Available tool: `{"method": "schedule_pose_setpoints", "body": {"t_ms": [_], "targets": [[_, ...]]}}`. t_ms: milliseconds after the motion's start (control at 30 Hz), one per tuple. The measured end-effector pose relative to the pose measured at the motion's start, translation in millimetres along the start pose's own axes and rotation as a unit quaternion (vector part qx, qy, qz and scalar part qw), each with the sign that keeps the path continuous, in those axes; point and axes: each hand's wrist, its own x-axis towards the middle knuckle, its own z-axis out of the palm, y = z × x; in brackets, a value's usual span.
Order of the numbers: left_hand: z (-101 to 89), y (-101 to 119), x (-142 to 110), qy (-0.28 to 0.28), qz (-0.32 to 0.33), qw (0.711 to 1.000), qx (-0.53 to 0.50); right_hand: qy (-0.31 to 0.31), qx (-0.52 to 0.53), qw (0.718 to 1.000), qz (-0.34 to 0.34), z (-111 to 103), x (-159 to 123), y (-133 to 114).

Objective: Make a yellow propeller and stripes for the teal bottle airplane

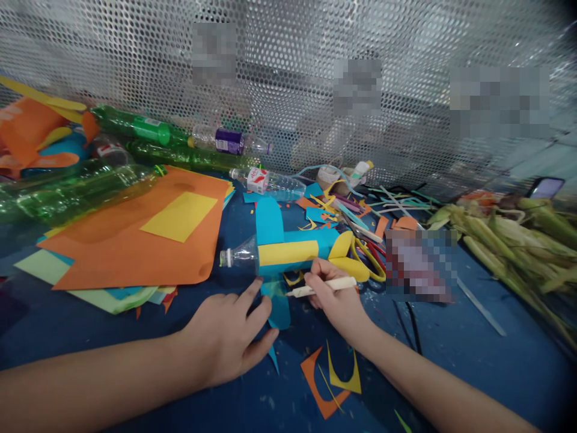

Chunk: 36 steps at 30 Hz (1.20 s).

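Observation:
A clear plastic bottle (243, 255) lies on its side, wrapped in blue paper with a yellow strip (288, 253) along it. Blue paper wings (269, 221) stick out on both sides, and yellow petal-shaped pieces (345, 255) sit at its right end. My left hand (229, 334) rests with fingers spread at the near wing (278, 307). Between the fingers of my right hand (331, 294) is a white marker pen (322, 287), its tip pointing left beside that wing. Whether the tip touches the paper I cannot tell.
Orange paper sheets (135, 252) are stacked at left, below several green bottles (90, 186). Paper offcuts (324, 385) lie in front. Yellow-handled scissors (376, 264) are right of the wrapped bottle. Corn husks (518, 240) lie far right; a perforated metal sheet (288, 72) stands behind.

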Motion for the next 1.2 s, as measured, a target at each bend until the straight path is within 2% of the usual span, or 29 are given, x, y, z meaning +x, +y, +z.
{"method": "schedule_pose_setpoints", "body": {"t_ms": [200, 367, 433, 500, 633, 700, 800, 900, 1000, 1100, 1200], "targets": [[-0.5, 0.5, 0.5, -0.011, -0.004, 1.0, -0.004, -0.007, -0.008, 1.0, 0.003, 0.1, 0.7, 0.1], [1.0, -0.2, 0.1, -0.005, -0.012, 1.0, -0.008, -0.002, 0.035, 0.999, -0.008, -0.1, -2.2, -3.9], [1.3, -1.6, -0.4, 0.002, -0.017, 1.0, -0.014, 0.021, 0.056, 0.997, -0.053, -0.6, -8.5, -5.9], [0.4, -3.1, -0.5, 0.003, -0.023, 1.0, -0.015, 0.036, 0.039, 0.99, -0.131, -1.5, -16.7, -6.7], [-5.4, -3.3, 1.2, -0.027, -0.044, 0.999, -0.008, 0.005, -0.061, 0.952, -0.3, -3.2, -28.0, -6.4], [-8.8, -2.3, 2.1, -0.042, -0.054, 0.998, -0.013, 0.001, -0.094, 0.936, -0.341, -3.2, -28.2, -7.7], [-12.5, -1.8, 2.2, -0.026, -0.055, 0.996, -0.059, 0.035, -0.124, 0.937, -0.324, -1.8, -25.1, -12.1], [-14.6, -3.8, 1.5, 0.03, -0.026, 0.991, -0.131, 0.072, -0.121, 0.947, -0.288, 0.3, -23.3, -15.6], [-15.8, -6.3, 2.0, 0.071, -0.013, 0.977, -0.203, 0.064, -0.112, 0.952, -0.277, 1.6, -23.8, -15.9], [-14.5, -7.4, 4.3, 0.087, -0.048, 0.963, -0.252, 0.045, -0.115, 0.957, -0.262, 1.6, -24.7, -13.5], [-10.4, -7.5, 6.3, 0.099, -0.067, 0.959, -0.255, 0.034, -0.122, 0.958, -0.258, 0.2, -25.4, -10.5]]}}
